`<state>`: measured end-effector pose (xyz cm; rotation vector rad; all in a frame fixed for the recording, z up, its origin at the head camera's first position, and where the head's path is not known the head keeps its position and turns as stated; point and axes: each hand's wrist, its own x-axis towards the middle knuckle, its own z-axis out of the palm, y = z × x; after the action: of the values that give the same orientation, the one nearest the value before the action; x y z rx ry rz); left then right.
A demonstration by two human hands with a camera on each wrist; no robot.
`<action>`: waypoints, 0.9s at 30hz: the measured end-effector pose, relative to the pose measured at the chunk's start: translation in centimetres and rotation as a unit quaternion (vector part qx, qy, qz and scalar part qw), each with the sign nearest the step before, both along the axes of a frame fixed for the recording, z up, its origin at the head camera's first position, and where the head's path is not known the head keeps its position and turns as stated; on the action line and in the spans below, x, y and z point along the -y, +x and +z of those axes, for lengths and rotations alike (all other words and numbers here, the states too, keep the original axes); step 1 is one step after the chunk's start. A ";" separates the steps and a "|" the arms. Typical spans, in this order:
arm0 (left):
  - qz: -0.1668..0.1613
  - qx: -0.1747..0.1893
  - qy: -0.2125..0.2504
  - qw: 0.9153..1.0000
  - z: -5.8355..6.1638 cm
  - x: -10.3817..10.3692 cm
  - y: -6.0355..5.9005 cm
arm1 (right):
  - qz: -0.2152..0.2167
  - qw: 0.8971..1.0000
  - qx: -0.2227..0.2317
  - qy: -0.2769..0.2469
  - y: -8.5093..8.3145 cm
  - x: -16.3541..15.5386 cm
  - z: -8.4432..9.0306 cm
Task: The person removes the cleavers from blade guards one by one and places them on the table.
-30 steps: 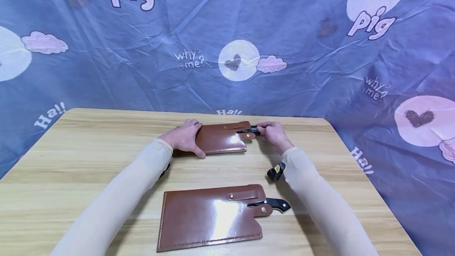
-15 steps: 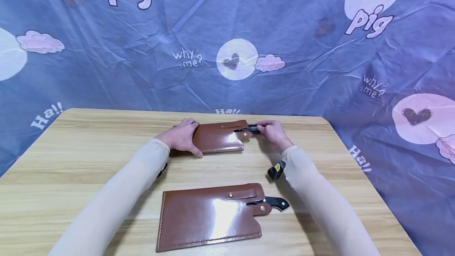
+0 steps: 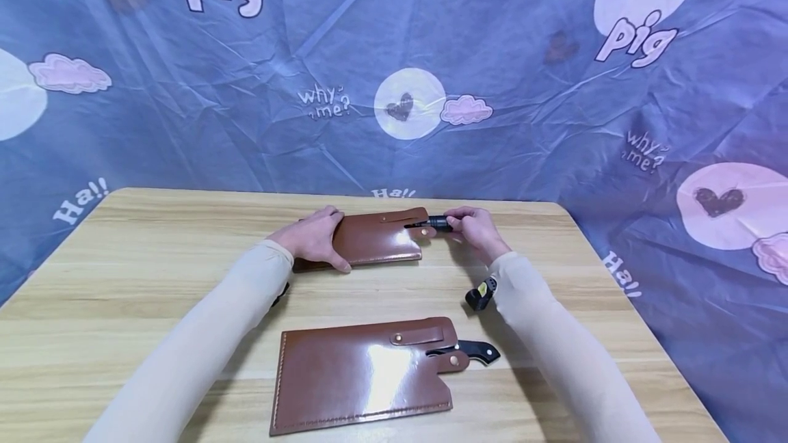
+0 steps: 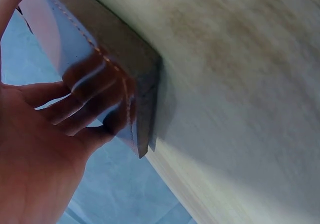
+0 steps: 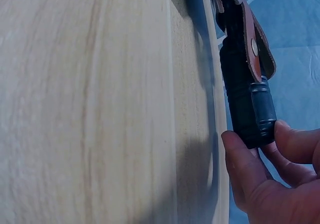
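Right hand (image 3: 475,230) pinched the butt of the black handle (image 5: 250,109); left hand (image 3: 315,236) gripped the far sheath (image 3: 375,239) on the table (image 3: 160,245). Since 1.0 s earlier, slightly more handle showed — drawn outward, or fingers slipped. Snap tab (image 5: 252,62) overlapped it; near sheath (image 3: 326,381) lay in front, 1 second handle (image 3: 481,352) protruding.

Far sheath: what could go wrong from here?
1. The right hand pinches just the end of the black cylindrical handle; its fingers could slip off.
2. The brown leather snap flap sits beside that handle, apparently unfastened, so it might not retain it.
3. The left hand holds the glossy brown leather far sheath; smooth leather might slide if the handle is pulled.
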<state>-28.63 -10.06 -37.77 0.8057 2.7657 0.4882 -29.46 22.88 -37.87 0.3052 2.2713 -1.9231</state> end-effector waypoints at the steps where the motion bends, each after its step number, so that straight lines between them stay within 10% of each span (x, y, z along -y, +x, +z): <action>1: 0.000 0.000 -0.001 1.000 0.0 0.0 0.0 | 0.000 1.000 0.000 0.000 0.0 0.0 0.0; 27: -0.006 0.000 0.002 1.000 0.2 0.3 0.1 | -0.013 1.000 0.006 -0.018 0.1 -0.3 -0.4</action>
<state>-28.57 -10.36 -37.60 0.8222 2.7601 0.4921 -29.31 23.15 -38.22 0.3407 2.2329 -1.9679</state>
